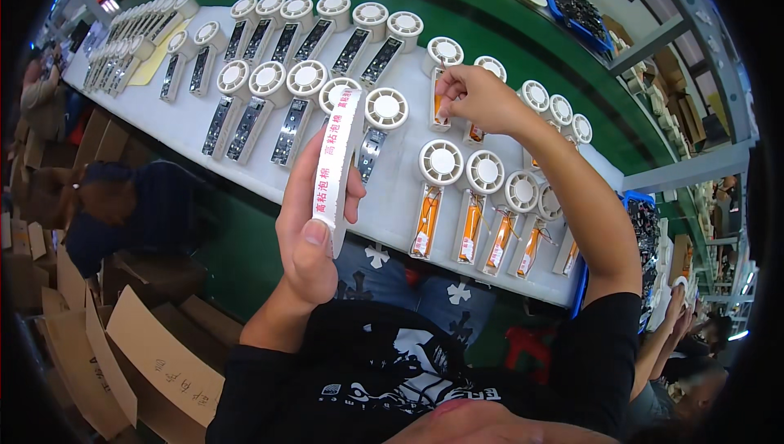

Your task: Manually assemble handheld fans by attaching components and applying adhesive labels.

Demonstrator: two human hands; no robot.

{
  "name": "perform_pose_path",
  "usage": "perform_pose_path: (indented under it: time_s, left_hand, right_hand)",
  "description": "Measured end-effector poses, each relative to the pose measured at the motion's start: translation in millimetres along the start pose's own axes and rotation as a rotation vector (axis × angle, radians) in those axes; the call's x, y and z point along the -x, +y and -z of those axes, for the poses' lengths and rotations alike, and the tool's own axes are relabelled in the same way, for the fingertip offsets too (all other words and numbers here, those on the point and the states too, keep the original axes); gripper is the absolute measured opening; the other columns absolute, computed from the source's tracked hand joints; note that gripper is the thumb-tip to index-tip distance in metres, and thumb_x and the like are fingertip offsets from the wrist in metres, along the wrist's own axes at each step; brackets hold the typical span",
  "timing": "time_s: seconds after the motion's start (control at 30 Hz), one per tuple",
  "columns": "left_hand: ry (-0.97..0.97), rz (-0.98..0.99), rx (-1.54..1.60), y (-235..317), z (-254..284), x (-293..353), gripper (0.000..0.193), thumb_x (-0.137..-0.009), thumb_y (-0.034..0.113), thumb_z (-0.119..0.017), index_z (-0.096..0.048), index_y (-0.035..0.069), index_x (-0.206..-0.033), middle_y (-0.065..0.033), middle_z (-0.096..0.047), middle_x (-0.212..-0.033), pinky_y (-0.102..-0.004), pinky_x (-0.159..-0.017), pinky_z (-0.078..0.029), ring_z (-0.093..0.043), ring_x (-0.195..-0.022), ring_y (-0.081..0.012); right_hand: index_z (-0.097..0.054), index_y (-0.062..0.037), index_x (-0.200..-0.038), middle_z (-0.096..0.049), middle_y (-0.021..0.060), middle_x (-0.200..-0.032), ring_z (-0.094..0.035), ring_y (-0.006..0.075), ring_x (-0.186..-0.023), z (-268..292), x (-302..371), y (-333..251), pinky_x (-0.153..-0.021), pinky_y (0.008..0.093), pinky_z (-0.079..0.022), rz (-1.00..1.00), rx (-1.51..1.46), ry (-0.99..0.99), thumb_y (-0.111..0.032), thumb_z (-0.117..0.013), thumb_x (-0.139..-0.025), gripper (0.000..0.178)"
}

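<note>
A worker's left hand (306, 241) grasps a white tape roll (333, 170) with red print, thumb on one side and fingers around the other, above the near edge of a pale bench (384, 207). The right hand (482, 99) reaches out to a white fan-like unit (444, 52) in the back row, fingertips bunched at its uncovered handle; whether they pinch a cut piece of tape cannot be made out.

Nearer the worker, a front row of matching units lies with orange packs (426, 209) and thin wires exposed, several carrying a white patch (422, 244) with red marks at the lower end. To the left, other units show dark circuit boards (218, 126) in their handles.

The step in hand looks like sticking or seating something on the pack, and it would seem to reward a light touch: keep the wires from being trapped beneath, match the patch position in the front row, and press it flat within the handle walls. Holding the roll clear of the round heads should keep neighbouring units from being nudged out of line.
</note>
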State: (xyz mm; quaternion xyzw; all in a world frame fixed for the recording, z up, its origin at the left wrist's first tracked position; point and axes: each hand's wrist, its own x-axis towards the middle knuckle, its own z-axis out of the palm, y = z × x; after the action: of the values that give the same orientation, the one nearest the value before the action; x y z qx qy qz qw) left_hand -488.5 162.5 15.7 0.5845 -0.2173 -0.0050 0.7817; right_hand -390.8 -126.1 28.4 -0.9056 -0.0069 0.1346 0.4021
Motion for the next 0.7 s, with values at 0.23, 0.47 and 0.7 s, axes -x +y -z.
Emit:
perform_pose_path:
  time_s: [0.23, 0.47, 0.7]
  left_hand:
    - [-0.003, 0.020, 0.009, -4, -1, 1, 0.087, -0.094, 0.056, -0.043, -0.031, -0.009, -0.151, -0.0115, -0.057, -0.102, -0.0262, -0.072, -0.041, -0.048, -0.082, -0.0128]
    - [-0.031, 0.040, 0.026, -1, -6, 2, 0.087, -0.093, 0.056, -0.045, -0.030, -0.007, -0.152, -0.0115, -0.057, -0.102, -0.0261, -0.073, -0.041, -0.049, -0.082, -0.0127]
    - [-0.066, 0.021, -0.004, 4, -13, 5, 0.088, -0.092, 0.055, -0.047, -0.030, -0.007, -0.152, -0.0120, -0.058, -0.103, -0.0261, -0.075, -0.042, -0.049, -0.081, -0.0129]
  right_hand:
    - [-0.067, -0.0048, -0.090, -0.069, 0.0068, -0.083, -0.064, 0.0235, -0.087, -10, 3, 14, -0.078, 0.0370, -0.052, 0.382, 0.380, 0.196, -0.003, -0.074, -0.077, 0.015]
    - [-0.071, -0.0087, -0.088, -0.067, 0.0021, -0.095, -0.055, 0.0240, -0.096, -19, 11, 14, -0.086, 0.0383, -0.048, 0.439, 0.606, 0.289, -0.012, -0.080, -0.075, 0.017]
    - [-0.076, -0.0119, -0.095, -0.065, 0.0040, -0.100, -0.056, 0.0237, -0.097, -14, 16, 11, -0.085, 0.0384, -0.049, 0.422, 0.739, 0.373, -0.016, -0.081, -0.074, 0.022]
